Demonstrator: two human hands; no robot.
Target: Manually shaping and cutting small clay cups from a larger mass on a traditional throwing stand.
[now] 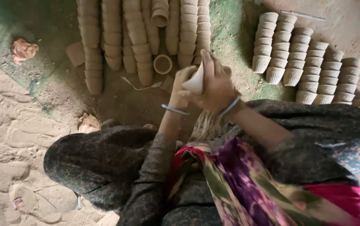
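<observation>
Pale cream clay cup (195,81), tan-brown stacked cups (138,37), blue bangle (229,106) — purple, green and pink mottled scarf (247,180).

No packages, labels, signs or screens anywhere in view.

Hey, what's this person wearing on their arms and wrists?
Both hands are bare. The left hand has a thin silvery bangle at the wrist; the right hand has a light blue bangle. Dark sleeves with a fine pattern cover the upper arms.
</observation>
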